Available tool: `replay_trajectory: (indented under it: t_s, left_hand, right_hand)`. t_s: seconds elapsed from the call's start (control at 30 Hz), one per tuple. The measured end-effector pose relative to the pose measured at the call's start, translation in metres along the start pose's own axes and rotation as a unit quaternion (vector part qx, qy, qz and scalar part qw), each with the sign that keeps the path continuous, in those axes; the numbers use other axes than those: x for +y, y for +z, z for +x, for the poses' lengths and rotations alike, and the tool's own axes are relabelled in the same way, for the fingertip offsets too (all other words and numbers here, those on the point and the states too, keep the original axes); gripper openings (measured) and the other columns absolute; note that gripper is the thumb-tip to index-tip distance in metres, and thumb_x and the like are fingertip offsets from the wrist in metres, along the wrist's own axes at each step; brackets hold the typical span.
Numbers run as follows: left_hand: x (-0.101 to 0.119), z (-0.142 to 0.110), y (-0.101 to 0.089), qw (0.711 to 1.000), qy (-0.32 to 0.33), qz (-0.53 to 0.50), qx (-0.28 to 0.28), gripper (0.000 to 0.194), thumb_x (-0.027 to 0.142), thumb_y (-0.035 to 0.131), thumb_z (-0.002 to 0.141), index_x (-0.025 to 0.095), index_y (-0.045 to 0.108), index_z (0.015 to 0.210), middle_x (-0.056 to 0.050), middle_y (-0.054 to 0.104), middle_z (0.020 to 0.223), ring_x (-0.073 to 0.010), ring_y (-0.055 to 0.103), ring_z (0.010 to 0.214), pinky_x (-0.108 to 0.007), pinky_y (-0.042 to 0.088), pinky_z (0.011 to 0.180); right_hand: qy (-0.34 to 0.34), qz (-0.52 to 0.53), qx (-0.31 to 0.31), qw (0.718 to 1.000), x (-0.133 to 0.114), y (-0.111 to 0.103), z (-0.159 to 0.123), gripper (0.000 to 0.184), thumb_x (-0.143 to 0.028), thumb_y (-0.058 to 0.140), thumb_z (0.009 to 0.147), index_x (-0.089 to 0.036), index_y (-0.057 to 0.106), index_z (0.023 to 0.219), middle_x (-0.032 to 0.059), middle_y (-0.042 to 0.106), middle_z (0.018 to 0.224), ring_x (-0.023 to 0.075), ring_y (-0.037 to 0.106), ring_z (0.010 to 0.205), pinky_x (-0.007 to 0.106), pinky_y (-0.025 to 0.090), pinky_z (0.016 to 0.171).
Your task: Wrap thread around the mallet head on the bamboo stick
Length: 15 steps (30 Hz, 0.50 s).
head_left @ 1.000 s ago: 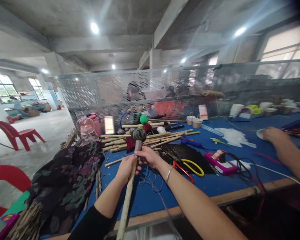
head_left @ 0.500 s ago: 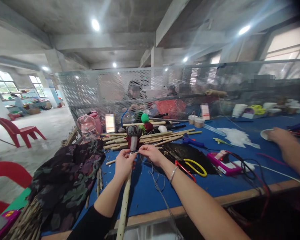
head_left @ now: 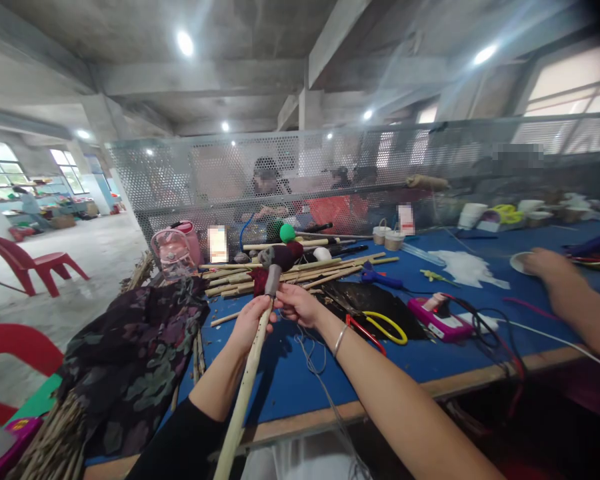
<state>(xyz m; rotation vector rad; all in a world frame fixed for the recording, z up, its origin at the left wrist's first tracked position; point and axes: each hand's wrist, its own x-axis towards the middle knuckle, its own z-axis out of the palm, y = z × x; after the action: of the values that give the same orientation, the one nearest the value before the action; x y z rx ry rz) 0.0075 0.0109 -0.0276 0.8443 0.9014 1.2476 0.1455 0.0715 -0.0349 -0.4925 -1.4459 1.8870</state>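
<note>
- Stick (head_left: 247, 383) in the left hand's (head_left: 249, 325) closed grip;
- right hand (head_left: 299, 307), fingers bent, beside gray wrapping (head_left: 274, 279) (cannot tell what it grips);
- string (head_left: 316, 373) loose over blue counter (head_left: 293, 390)

Pale stick (head_left: 246, 387), tilted, cloth-topped

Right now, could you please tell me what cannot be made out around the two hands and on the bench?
Head view:
- The lower end of the stick in the left hand: cut off by the bottom edge.
- Whether the right hand grips the grey cord: hidden by its fingers.
- The wording on the pale card: blurred out.
- The rest of the co-worker's arm: cut off by the right edge.
</note>
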Motion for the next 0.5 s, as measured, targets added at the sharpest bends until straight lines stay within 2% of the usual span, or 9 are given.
replay_trajectory:
  t_s: [0.1, 0.17, 0.2, 0.27, 0.37, 0.43, 0.5]
  left_hand:
    - [-0.002, 0.000, 0.000, 0.997, -0.078, 0.001, -0.008, 0.025, 0.033, 0.052, 0.080, 0.012, 0.058, 0.091, -0.005, 0.063, 0.067, -0.0085, 0.055, 0.046, -0.016, 0.040, 0.037]
    - [-0.006, 0.001, 0.001, 0.995, -0.082, 0.058, 0.004, 0.028, 0.038, 0.050, 0.080, 0.013, 0.056, 0.092, -0.005, 0.063, 0.068, -0.0116, 0.059, 0.049, -0.019, 0.043, 0.040]
    - [-0.009, 0.003, 0.001, 0.993, -0.060, 0.099, 0.020, 0.031, 0.041, 0.051, 0.079, 0.014, 0.055, 0.093, -0.004, 0.063, 0.068, -0.0123, 0.058, 0.048, -0.020, 0.042, 0.040]
    - [-0.015, 0.006, 0.000, 0.981, 0.026, 0.178, 0.071, 0.036, 0.045, 0.057, 0.074, 0.015, 0.051, 0.093, 0.001, 0.059, 0.062, -0.0108, 0.054, 0.044, -0.019, 0.039, 0.039]
    - [-0.020, 0.009, -0.003, 0.949, 0.159, 0.247, 0.111, 0.041, 0.037, 0.070, 0.062, 0.015, 0.051, 0.091, 0.005, 0.055, 0.058, -0.0072, 0.049, 0.045, -0.017, 0.036, 0.044]
    - [-0.020, 0.010, -0.005, 0.939, 0.181, 0.269, 0.117, 0.039, 0.031, 0.073, 0.057, 0.013, 0.054, 0.086, 0.004, 0.056, 0.057, -0.0065, 0.048, 0.047, -0.017, 0.035, 0.046]
    - [-0.019, 0.009, -0.006, 0.941, 0.165, 0.270, 0.122, 0.035, 0.030, 0.072, 0.057, 0.012, 0.055, 0.082, 0.003, 0.056, 0.055, -0.0066, 0.047, 0.045, -0.018, 0.034, 0.045]
  right_hand:
    - [0.017, 0.003, -0.003, 1.000, 0.004, -0.005, -0.001, 0.034, -0.041, 0.066, 0.069, -0.017, 0.049, 0.086, -0.0119, 0.032, 0.042, 0.0019, 0.014, 0.032, 0.015, 0.007, 0.030]
    - [0.017, -0.027, 0.027, 0.999, 0.006, -0.009, 0.000, 0.033, -0.041, 0.067, 0.068, -0.016, 0.049, 0.080, -0.0123, 0.029, 0.040, 0.0023, 0.016, 0.032, 0.016, 0.009, 0.029]
    - [0.019, -0.044, 0.040, 0.998, 0.008, -0.010, 0.000, 0.033, -0.041, 0.067, 0.067, -0.016, 0.048, 0.076, -0.0122, 0.029, 0.040, 0.0024, 0.017, 0.032, 0.016, 0.010, 0.029]
    - [0.029, -0.071, 0.056, 0.996, 0.009, -0.011, 0.000, 0.033, -0.041, 0.067, 0.066, -0.016, 0.047, 0.073, -0.0119, 0.029, 0.039, 0.0028, 0.018, 0.032, 0.017, 0.011, 0.029]
    - [0.031, -0.087, 0.059, 0.994, 0.011, -0.010, 0.001, 0.032, -0.042, 0.066, 0.066, -0.016, 0.048, 0.072, -0.0119, 0.029, 0.039, 0.0032, 0.018, 0.032, 0.017, 0.012, 0.029]
    - [0.037, -0.091, 0.054, 0.994, 0.011, -0.009, 0.001, 0.032, -0.043, 0.065, 0.067, -0.016, 0.049, 0.074, -0.0119, 0.029, 0.039, 0.0033, 0.018, 0.032, 0.017, 0.012, 0.029]
    - [0.046, -0.091, 0.045, 0.994, 0.011, -0.007, 0.001, 0.033, -0.044, 0.065, 0.067, -0.016, 0.049, 0.077, -0.0121, 0.029, 0.039, 0.0035, 0.017, 0.032, 0.017, 0.011, 0.029]
